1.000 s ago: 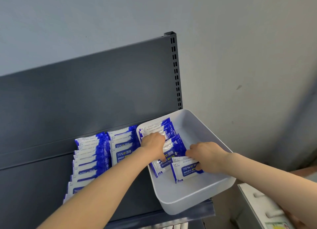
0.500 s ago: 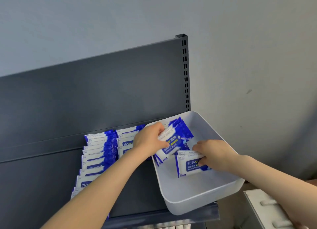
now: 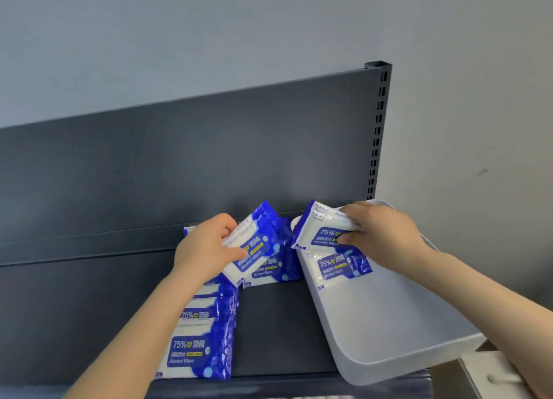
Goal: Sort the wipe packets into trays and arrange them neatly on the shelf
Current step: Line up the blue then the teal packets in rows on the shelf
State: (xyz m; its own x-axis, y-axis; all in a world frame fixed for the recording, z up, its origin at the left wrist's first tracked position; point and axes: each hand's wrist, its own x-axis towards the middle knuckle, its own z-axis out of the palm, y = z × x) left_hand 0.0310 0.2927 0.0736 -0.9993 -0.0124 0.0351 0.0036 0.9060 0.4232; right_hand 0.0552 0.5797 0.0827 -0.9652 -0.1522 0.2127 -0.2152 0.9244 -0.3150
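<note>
A row of blue-and-white wipe packets point(image 3: 197, 347) lay on the dark metal shelf point(image 3: 275, 333), left of the white plastic tray point(image 3: 389, 339).

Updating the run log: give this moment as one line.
left hand: holds alcohol wipe bundle | right hand: pinches alcohol wipe packet over white tray

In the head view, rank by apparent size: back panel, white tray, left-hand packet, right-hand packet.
1. back panel
2. white tray
3. left-hand packet and right-hand packet: look alike, both partly covered by fingers; unranked.
</note>
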